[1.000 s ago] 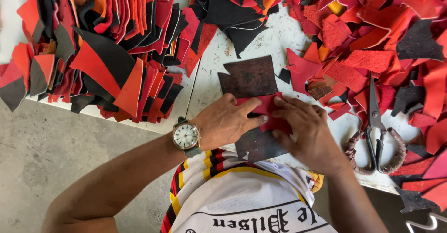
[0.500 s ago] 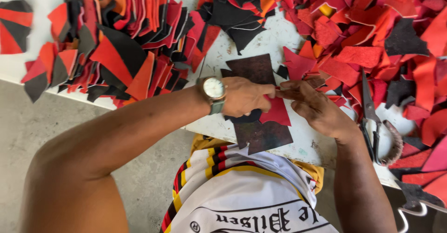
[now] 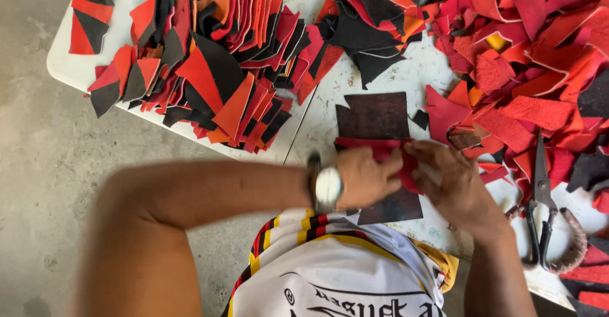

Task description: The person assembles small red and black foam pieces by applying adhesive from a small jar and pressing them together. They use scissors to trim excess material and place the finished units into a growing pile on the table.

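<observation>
A dark brown rectangular board [image 3: 374, 115] lies on the white table [image 3: 320, 123] in front of me. Both hands rest on its middle. My left hand [image 3: 365, 176], with a wristwatch [image 3: 328, 187] on the wrist, pinches a red leather piece [image 3: 382, 148] from the left. My right hand [image 3: 451, 181] grips the same red piece from the right. The piece lies flat across the board, and its lower part is hidden under my fingers.
A heap of cut red, orange and black pieces [image 3: 209, 70] fills the table's left part. A larger pile of red scraps [image 3: 533, 57] covers the right. Scissors [image 3: 544, 215] with wrapped handles lie right of my right hand. Concrete floor [image 3: 44, 184] shows at the left.
The view has shifted, with the table now seen slightly lower. Both hands stay on the red piece over the dark board, drawing closer together on it.
</observation>
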`<state>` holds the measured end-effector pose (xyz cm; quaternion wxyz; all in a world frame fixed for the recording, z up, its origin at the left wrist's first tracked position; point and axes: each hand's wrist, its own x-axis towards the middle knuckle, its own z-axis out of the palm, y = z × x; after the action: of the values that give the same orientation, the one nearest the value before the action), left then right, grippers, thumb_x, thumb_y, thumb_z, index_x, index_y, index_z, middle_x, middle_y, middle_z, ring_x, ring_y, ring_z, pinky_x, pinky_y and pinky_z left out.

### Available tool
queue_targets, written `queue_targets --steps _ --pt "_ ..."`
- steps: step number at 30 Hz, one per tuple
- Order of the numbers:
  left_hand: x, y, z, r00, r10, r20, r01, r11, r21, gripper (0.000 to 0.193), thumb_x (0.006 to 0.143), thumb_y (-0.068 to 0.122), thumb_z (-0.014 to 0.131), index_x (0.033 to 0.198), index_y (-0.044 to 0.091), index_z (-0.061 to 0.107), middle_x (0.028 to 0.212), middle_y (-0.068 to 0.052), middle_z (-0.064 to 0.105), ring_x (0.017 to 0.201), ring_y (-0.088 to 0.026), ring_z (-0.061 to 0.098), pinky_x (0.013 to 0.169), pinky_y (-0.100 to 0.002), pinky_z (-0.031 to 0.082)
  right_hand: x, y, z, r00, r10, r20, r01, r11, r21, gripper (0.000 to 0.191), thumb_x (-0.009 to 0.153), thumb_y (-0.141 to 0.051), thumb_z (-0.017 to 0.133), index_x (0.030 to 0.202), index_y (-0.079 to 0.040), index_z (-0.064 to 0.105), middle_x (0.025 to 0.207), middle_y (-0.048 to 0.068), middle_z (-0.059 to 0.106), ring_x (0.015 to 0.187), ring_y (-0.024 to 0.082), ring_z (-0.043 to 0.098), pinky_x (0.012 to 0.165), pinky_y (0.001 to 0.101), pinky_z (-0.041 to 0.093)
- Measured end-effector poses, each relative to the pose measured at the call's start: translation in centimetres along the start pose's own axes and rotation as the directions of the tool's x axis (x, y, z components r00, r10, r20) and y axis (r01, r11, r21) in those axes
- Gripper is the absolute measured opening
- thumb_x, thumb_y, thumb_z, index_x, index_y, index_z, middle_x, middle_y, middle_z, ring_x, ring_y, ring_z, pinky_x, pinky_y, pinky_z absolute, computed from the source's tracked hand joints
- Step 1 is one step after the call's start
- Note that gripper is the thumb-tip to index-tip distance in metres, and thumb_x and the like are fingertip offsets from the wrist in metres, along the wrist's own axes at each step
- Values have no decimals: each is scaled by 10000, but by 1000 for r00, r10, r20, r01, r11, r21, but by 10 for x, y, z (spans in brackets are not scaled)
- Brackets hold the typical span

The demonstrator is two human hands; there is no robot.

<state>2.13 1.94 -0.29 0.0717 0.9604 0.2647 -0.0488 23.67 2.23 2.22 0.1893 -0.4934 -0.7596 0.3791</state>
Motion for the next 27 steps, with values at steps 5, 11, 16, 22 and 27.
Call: queue_targets --steps 5,11,16,22,27 --pt "-2 44 18 967 -246 -70 249 967 48 314 952 220 486 1227 112 595 1476 -310 434 711 -216 733 1083 -562 440 -7 -15 10 988 -128 -91 100 959 -265 681 675 -26 740 1330 -27 556 1256 154 702 1162 358 639 933 469 444" --pt "-12 20 16 938 -233 -258 187 964 -189 217 926 200 521 1104 101 597 1394 -259 507 947 -290 732 1042 -520 480 6 20 10 995 -43 -89 58 983 173 513 858 45 619 1354 19 492 1247 169 701 1149 257 681 977 339 521" --pt "-7 -11 3 991 -103 -83 69 936 -346 217 879 150 565 1076 63 581 1291 -215 539 790 -349 710 805 -482 573 -4 61 9 942 78 -327 171 726 666 346 1021 77 475 1359 29 530 1166 172 689 1108 224 698 1041 344 545" --pt "2 -34 -18 1000 3 10 2 904 -427 194 874 100 584 1061 52 566 1258 -229 526 712 -364 699 627 -491 566 -28 68 -4 839 319 -441 130 670 731 232 1075 64 491 1262 35 626 1092 176 710 843 191 644 779 308 503" --pt "-5 -30 -21 999 -42 -30 27 918 -395 160 882 89 601 1037 55 581 1319 -199 532 691 -340 705 607 -462 566 -36 13 10 927 119 -355 -40 974 222 297 918 -84 702 1203 -9 668 1078 129 756 946 200 707 846 346 551"
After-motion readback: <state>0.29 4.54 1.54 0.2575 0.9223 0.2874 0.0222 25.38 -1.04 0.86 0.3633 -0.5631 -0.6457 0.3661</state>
